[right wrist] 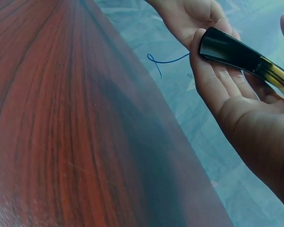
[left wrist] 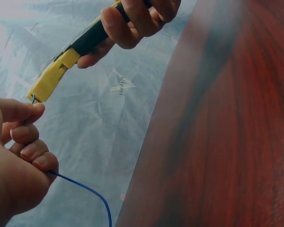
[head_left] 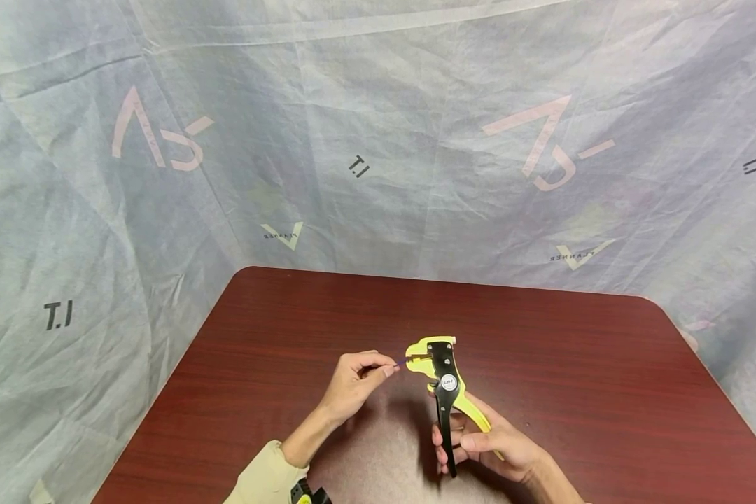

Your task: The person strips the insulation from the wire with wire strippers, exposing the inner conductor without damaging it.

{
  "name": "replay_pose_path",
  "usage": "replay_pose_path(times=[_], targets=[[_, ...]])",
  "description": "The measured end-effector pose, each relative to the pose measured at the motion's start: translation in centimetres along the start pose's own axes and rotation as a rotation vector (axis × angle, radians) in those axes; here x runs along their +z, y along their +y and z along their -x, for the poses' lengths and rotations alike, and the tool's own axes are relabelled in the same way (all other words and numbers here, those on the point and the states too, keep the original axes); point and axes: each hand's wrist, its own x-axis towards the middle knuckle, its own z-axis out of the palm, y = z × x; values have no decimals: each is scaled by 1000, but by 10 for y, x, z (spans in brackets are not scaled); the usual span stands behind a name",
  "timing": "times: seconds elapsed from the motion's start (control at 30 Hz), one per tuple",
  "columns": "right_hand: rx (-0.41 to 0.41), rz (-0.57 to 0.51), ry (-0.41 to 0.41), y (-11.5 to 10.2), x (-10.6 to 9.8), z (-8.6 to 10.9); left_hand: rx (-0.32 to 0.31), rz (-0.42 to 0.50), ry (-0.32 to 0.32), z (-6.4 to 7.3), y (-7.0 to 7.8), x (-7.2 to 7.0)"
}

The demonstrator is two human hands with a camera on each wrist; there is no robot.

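A yellow and black wire stripper (head_left: 446,360) is gripped by my right hand (head_left: 500,444), its fingers around the black handle and the thumb at the yellow one. The tool's yellow head points left, toward my left hand (head_left: 355,385). Between thumb and forefinger, the left hand pinches a thin blue wire (left wrist: 85,186), whose short end reaches into the mouth of the yellow head (left wrist: 49,80). The rest of the wire leaves the left fist below and hangs in a loose curve. In the right wrist view the wire (right wrist: 168,61) ends in a small loop.
A dark red wood-grain table (head_left: 290,315) lies beneath both hands. Grey-white printed cloth (head_left: 416,140) hangs behind and along the sides of it. At the left forearm, below the pale sleeve (head_left: 261,476), a black and yellow strapped device (head_left: 305,493) shows.
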Motion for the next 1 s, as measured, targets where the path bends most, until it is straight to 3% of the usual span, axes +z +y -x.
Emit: replay_pose_path(times=[0.37,1.0], targets=[[4,8,-47,0,0,-1,-44,4,-28,-1,4,1],[36,-12,-54,0,1,1,-55,34,-93,-2,7,1]])
